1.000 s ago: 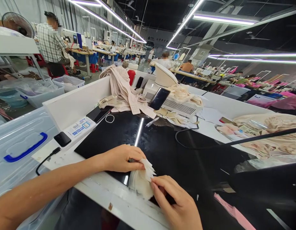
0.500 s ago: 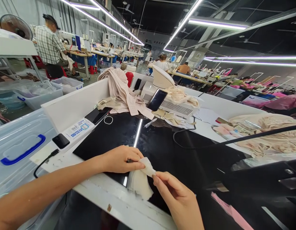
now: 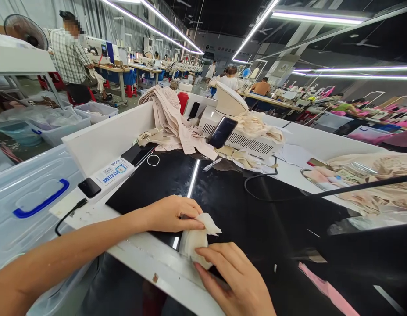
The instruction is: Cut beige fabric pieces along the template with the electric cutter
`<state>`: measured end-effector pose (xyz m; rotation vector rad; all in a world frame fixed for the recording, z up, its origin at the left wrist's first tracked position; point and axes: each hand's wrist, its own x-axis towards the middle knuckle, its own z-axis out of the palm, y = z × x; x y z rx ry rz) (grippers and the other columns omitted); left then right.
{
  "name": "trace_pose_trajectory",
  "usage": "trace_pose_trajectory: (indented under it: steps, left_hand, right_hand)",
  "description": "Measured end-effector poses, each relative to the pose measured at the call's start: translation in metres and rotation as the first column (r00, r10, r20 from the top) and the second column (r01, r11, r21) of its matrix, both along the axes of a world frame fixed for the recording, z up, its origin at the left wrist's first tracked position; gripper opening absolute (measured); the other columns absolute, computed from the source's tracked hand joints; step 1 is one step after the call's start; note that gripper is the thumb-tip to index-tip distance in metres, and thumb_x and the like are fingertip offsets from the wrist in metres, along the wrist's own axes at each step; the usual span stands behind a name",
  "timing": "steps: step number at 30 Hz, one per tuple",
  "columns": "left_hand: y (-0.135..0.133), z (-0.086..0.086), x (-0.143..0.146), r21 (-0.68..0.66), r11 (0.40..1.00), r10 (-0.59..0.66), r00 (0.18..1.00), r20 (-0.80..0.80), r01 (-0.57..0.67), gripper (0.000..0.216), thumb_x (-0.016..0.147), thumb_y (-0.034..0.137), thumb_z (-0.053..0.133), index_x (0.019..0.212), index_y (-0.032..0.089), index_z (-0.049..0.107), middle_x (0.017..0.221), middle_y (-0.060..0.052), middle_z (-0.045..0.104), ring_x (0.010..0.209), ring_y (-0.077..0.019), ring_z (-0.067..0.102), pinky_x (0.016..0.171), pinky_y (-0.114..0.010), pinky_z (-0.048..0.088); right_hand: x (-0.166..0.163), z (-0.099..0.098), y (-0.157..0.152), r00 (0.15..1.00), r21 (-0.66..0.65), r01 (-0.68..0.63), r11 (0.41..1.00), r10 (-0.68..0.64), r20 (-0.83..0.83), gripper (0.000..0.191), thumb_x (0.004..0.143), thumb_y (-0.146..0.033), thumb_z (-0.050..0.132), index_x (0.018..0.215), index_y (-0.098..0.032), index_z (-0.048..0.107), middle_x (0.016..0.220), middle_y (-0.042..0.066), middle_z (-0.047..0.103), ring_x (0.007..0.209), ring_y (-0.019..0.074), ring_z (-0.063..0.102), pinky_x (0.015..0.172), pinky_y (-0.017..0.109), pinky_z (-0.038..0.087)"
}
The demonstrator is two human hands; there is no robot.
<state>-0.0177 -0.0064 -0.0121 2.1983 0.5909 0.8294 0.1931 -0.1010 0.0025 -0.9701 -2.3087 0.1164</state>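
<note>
My left hand (image 3: 177,215) is closed on a small stack of cream fabric pieces (image 3: 194,241), pinched between thumb and fingers at its upper end. A folded flap of the top cloth sticks out to the right past the thumb. At the lower end of the stack is my right hand (image 3: 234,274), its index finger on the cloth and its thumb at the bottom edge, with fabric between them. The stack hangs over the near edge of the black tabletop (image 3: 256,219), beside the white front rail (image 3: 147,254).
Pale pink fabric strips (image 3: 167,114) drape over the back partition. A phone (image 3: 223,131) leans on a white machine (image 3: 252,142). A black cable (image 3: 322,193) crosses the right side. A pink strip (image 3: 326,287) lies at right. A blue-handled plastic bin (image 3: 29,175) stands left.
My right hand has let go of the upper flap and moved down to the stack's lower end. The left hand keeps its hold. The view has shifted slightly.
</note>
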Motion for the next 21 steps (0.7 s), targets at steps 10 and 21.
trace_pose_trajectory:
  steps: [10,21]
  left_hand:
    - [-0.0009,0.0029,0.0004,0.012,1.000,0.010,1.000,-0.010,-0.010,0.016,0.094,0.026,0.065,0.090,0.016,0.077,0.105,-0.005,0.073,0.094,-0.0147,0.069,0.086,-0.020,0.048]
    - [-0.0010,0.0034,0.0005,-0.008,1.000,0.012,1.000,-0.006,-0.012,0.015,0.093,0.024,0.065,0.093,0.016,0.077,0.105,-0.006,0.073,0.095,-0.0151,0.070,0.086,-0.020,0.049]
  right_hand:
    - [-0.0031,-0.0069,0.0006,0.996,-0.023,0.070,0.997,-0.071,-0.046,0.015,0.097,-0.018,0.054,0.101,-0.022,0.068,0.083,0.004,0.070,0.070,0.0162,0.065,0.064,0.027,0.054]
    - [-0.0045,-0.0087,0.0011,0.996,0.051,0.068,0.996,-0.071,0.056,0.016,0.099,-0.026,0.055,0.107,-0.021,0.068,0.079,0.002,0.068,0.068,0.0156,0.063,0.063,0.027,0.053]
